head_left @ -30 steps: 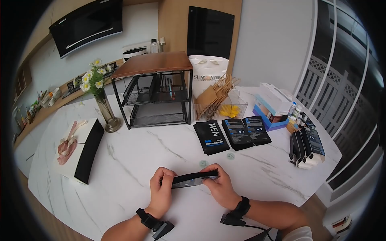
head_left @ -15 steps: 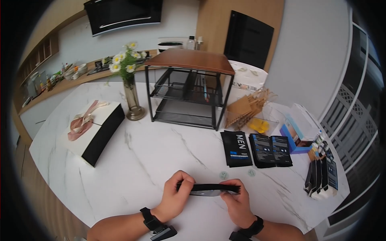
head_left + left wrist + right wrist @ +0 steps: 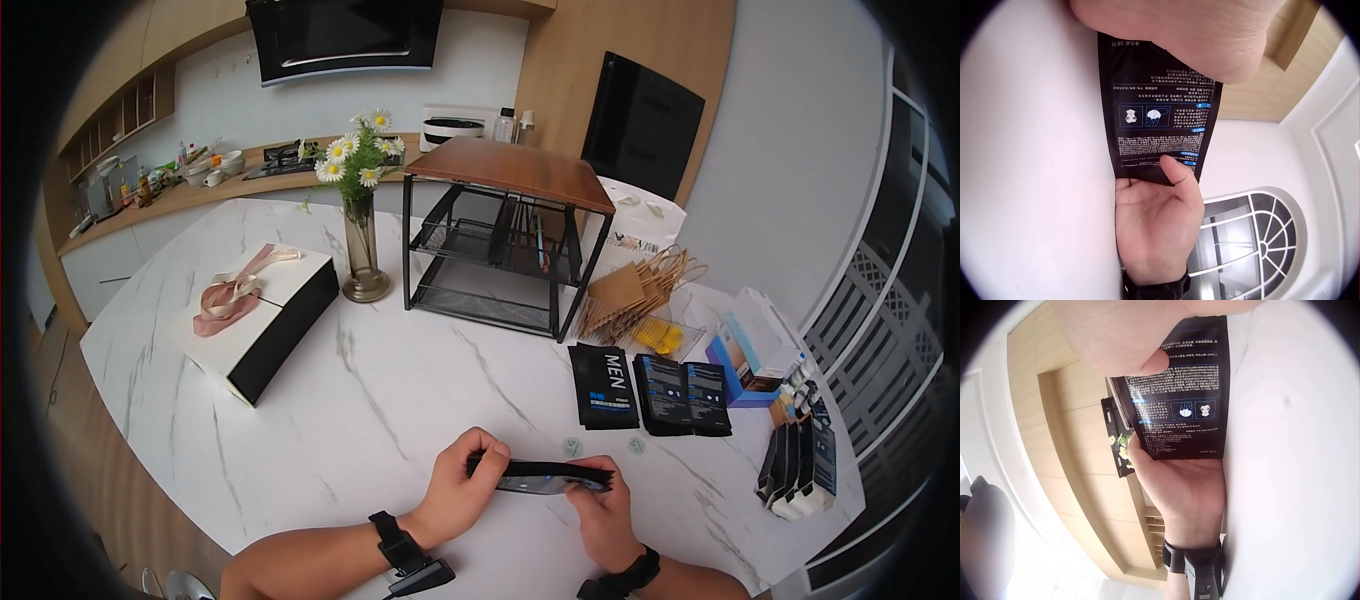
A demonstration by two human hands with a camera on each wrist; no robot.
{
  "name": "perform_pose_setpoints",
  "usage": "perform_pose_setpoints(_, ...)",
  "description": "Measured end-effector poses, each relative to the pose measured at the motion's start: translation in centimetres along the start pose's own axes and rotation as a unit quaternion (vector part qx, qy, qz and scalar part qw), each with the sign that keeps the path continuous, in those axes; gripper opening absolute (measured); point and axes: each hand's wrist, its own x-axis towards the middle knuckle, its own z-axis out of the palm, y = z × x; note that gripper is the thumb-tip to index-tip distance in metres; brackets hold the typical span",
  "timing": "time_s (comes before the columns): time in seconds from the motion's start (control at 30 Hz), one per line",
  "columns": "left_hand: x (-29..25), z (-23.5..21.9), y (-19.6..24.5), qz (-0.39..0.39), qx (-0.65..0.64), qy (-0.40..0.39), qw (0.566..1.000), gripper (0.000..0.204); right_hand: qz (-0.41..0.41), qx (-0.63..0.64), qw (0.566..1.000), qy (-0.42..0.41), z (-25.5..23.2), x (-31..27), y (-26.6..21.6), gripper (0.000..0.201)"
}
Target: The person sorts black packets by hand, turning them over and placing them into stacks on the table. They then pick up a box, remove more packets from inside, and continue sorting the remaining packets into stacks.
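Both hands grip a stack of flat black packets (image 3: 540,477) by its two ends, low over the front of the table. The left hand (image 3: 462,487) holds one end with its thumb on the near face, and the right hand (image 3: 606,515) pinches the other end. White print, blue labels and two small pictures cover the packet face (image 3: 1157,125) in the left wrist view. In the right wrist view the same kind of print shows on the packet (image 3: 1185,394), between the two hands.
Black packets marked MEN (image 3: 604,388) and two more piles (image 3: 684,396) lie right of centre. Behind stand a wood-topped rack (image 3: 510,172), a flower vase (image 3: 362,250) and paper bags (image 3: 630,295). A ribboned box (image 3: 262,320) is at left, black cartons (image 3: 800,465) at right.
The head view has turned left, so the table's things sit farther right in it. Both hands keep hold of the packets, which stay stretched between them.
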Motion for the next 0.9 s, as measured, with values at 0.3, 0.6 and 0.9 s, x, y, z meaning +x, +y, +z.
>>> perform_pose_setpoints(0.3,-0.06,0.14,0.29,0.000,0.008,0.013,1.000,0.018,0.007,-0.016,1.000,-0.005,-0.07,0.09,-0.17,0.030)
perform_pose_setpoints(0.6,0.18,0.05,-0.31,0.026,0.021,0.020,0.999,0.019,0.005,-0.010,1.000,0.003,-0.04,0.21,0.44,0.022)
perform_pose_setpoints(0.9,0.14,0.12,0.10,0.037,0.029,0.021,0.999,0.023,-0.019,-0.043,0.999,-0.017,-0.16,0.30,0.42,0.024)
